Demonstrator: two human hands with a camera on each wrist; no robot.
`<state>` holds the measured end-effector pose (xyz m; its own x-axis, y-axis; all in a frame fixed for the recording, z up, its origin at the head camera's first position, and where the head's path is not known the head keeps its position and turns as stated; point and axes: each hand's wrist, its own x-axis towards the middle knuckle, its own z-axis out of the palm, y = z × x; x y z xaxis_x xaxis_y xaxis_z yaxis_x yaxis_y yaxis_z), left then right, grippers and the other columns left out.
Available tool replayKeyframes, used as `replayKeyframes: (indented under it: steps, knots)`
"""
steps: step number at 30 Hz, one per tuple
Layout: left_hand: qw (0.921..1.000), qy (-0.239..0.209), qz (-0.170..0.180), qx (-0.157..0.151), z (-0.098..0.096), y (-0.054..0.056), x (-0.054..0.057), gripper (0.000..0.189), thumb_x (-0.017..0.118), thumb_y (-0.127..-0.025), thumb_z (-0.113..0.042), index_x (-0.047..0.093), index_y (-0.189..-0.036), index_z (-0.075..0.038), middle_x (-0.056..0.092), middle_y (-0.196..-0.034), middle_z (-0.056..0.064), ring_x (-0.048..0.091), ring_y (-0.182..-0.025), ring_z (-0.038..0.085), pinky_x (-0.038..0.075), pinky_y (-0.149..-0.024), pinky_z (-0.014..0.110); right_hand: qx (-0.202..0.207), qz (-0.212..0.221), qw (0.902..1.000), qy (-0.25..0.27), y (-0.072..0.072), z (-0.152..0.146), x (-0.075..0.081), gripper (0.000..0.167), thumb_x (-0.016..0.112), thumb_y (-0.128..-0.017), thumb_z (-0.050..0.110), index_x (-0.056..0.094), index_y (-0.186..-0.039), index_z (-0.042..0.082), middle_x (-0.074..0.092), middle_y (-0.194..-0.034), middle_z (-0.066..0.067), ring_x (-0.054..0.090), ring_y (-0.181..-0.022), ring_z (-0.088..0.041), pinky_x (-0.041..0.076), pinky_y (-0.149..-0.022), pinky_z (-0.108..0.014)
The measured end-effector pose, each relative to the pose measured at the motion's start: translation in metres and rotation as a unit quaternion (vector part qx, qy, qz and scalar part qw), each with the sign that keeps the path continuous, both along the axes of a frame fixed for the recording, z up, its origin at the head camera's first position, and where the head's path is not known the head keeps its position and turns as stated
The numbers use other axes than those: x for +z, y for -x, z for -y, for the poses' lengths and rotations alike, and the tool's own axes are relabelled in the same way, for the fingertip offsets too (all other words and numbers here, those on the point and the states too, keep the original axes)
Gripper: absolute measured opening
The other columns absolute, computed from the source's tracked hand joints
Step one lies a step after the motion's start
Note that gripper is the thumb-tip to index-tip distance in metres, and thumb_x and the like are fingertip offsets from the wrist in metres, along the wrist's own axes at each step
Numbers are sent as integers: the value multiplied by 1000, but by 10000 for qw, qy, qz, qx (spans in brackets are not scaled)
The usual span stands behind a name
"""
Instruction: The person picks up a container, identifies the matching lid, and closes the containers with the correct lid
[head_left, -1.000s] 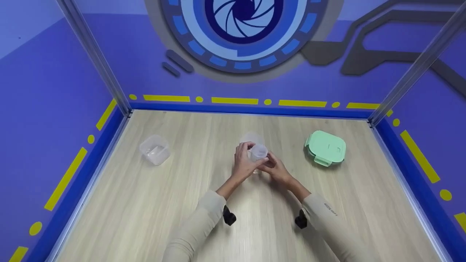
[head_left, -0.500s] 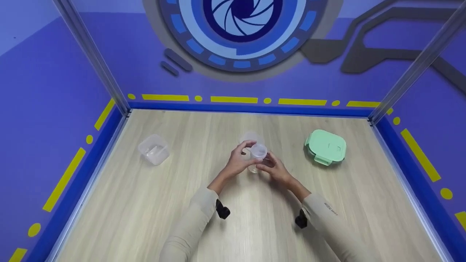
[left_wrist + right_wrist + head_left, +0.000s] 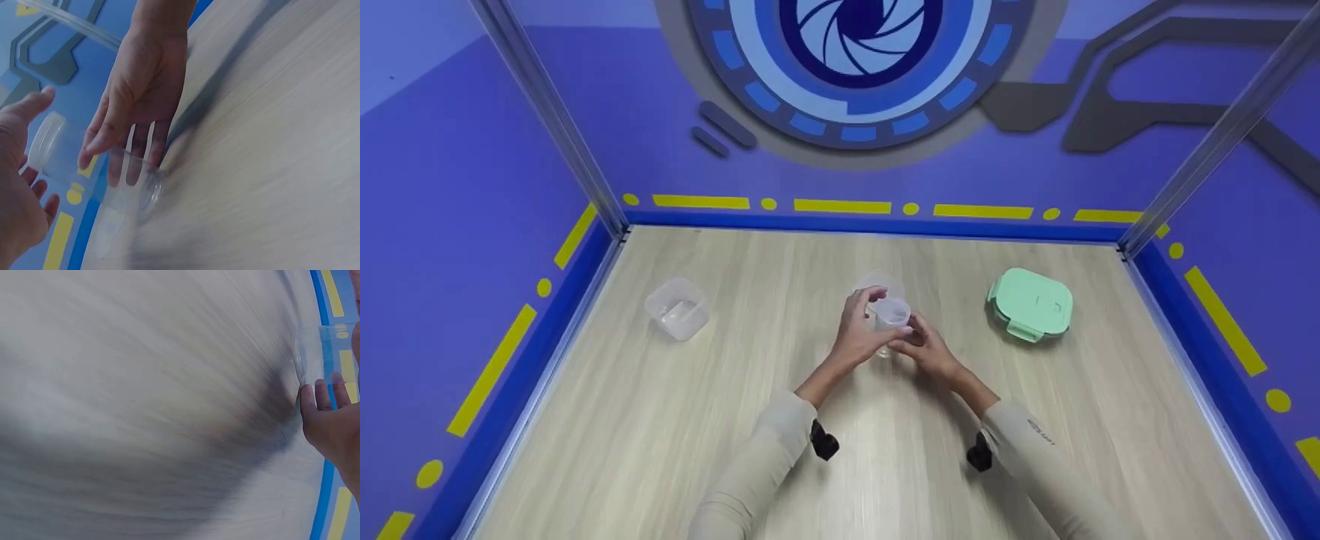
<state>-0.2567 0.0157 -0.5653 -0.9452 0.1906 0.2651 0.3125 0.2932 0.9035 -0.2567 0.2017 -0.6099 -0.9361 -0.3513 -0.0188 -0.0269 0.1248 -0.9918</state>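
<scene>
A clear cylindrical jar with a whitish lid stands upright at the middle of the table. My right hand grips the jar's body from the right, thumb on one side and fingers round the other. In the right wrist view the jar's clear base shows beside those fingers. My left hand is spread round the lid, thumb in front and index finger behind. In the left wrist view the left thumb stands a little apart from the lid's rim.
Behind the jar lies a translucent round piece, partly hidden. A translucent square container stands at the left of the table. On the right sits a food box with a mint-green clip lid. Blue panels surround the table.
My left hand came off the lid and swung left, its fingers spreading. Now it is back closer round the lid. The right hand has kept its hold on the jar.
</scene>
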Motion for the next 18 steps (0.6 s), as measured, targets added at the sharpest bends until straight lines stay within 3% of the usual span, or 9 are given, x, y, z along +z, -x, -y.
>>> replayKeyframes:
  steps: [4,8,18]
  knots:
    - [9979,321,-75,551,-7,-3,-1,71,91,-74,-37,57,-131,-10,60,-129,6,52,-124,22,45,-104,40,-12,-36,10000,-15,-1,1,0,75,71,-95,7,29,-158,2,43,-157,-25,48,-143,-39,49,-107,-25]
    - [9966,368,-69,730,-8,-3,-2,67,91,-74,-35,59,-127,-10,62,-126,7,54,-122,21,45,-105,42,-32,-60,10000,73,0,3,-3,71,71,-95,8,33,-156,1,45,-156,-24,49,-142,-39,50,-107,-28]
    - [10000,41,4,7,-2,0,-2,58,83,-83,-19,63,-136,-6,64,-135,12,55,-124,27,46,-103,47,23,-97,9999,116,-1,0,-4,71,70,-96,6,32,-156,0,47,-151,-27,50,-140,-42,52,-103,-26]
